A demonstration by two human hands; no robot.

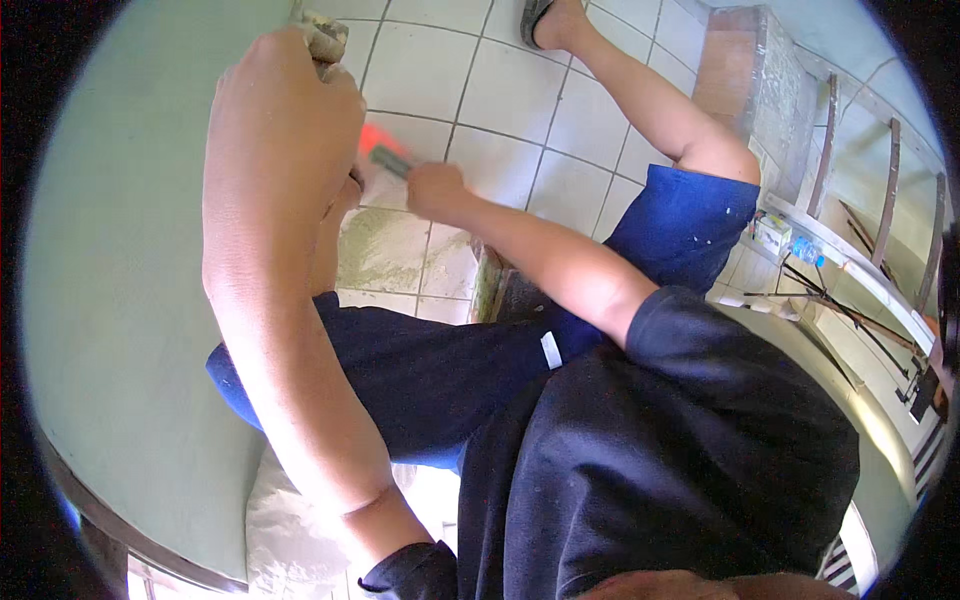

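Close to the pale green wall (120, 250), my left hand (285, 110) is raised and closed, its back toward me. A rough, greyish-cream piece (325, 38) shows at the far end of this fist; what it belongs to is hidden by the fingers. My right hand (437, 190), lower and to the right, is closed around the dark grey-green handle of a tool (390, 162). An orange-red part of that tool points toward the left wrist, but blur hides its kind. Both hands are apart, over my spread legs.
Pale powder (380, 255) lies on the white floor tiles (510, 85). A worn block (755, 75) stands at the far right. Beyond my right leg are a ladder-like frame (890, 190), a small box (772, 232), a water bottle (806, 250) and dark rods. A whitish sack (290, 530) lies at the lower left.
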